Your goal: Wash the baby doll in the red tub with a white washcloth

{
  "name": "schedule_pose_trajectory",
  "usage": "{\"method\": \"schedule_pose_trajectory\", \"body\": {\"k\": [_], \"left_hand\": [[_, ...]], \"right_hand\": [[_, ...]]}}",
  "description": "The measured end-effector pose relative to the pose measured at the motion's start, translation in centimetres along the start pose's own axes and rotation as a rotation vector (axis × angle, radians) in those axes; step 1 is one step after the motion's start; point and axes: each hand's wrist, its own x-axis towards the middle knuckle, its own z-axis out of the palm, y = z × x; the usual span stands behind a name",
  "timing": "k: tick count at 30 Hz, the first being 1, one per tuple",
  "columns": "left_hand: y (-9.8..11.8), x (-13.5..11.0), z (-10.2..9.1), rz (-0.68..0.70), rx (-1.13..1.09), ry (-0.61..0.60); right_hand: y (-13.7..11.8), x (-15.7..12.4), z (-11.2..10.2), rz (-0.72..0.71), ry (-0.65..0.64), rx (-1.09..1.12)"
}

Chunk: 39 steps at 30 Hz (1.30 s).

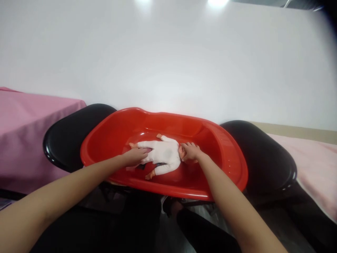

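A baby doll (166,151) in a white long-sleeved suit lies on its back in a red baby bathtub (231,151). Its head points right, its feet left, and its arms are spread out. My left hand (135,156) is closed on one of the doll's legs, near the thigh. Over at the head, my right hand (191,151) curls its fingers around the top and side, hiding much of it. A greyish patch shows on the suit's belly. Something small and dark shows beside the doll's near leg; I cannot make out what it is.
Black stool or chair seats (71,137) stand at the tub's left and right ends. Pink cloth (28,123) covers a surface at far left, and paler pink cloth (313,165) lies at right. Behind the tub rises a white wall (163,63). My legs are below its near rim.
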Motion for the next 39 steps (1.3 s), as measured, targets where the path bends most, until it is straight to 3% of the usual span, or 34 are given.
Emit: {"method": "schedule_pose_trajectory", "body": {"k": [5,8,13,23,26,29,33,36,39], "left_hand": [[5.8,4.0,0.3,0.229,0.342,0.127],[7.5,5.9,2.0,0.345,0.405,0.056],[5.5,5.5,4.1,0.404,0.511,-0.103],[0.0,-0.1,2.1,0.122,0.55,-0.317],[-0.4,-0.3,1.5,0.05,0.439,-0.271],[1.0,0.8,0.7,0.034,0.311,-0.106],[5.1,4.1,0.3,0.073,0.226,0.06],[7.8,6.3,1.3,0.19,0.215,-0.024],[8.6,6.9,3.1,0.278,0.212,-0.172]], "right_hand": [[0.2,0.2,0.2,-0.002,0.002,0.012],[0.2,0.2,0.2,0.008,-0.007,0.015],[0.2,0.2,0.3,-0.008,0.008,0.018],[0.2,0.1,0.6,-0.007,0.053,0.015],[0.1,0.2,0.6,-0.004,0.051,0.024],[0.2,0.3,0.6,-0.006,0.042,0.035],[0.5,0.6,0.7,0.001,0.046,0.033],[0.6,0.6,0.7,-0.005,0.022,0.027],[0.5,0.6,0.5,-0.005,0.007,0.021]]}}
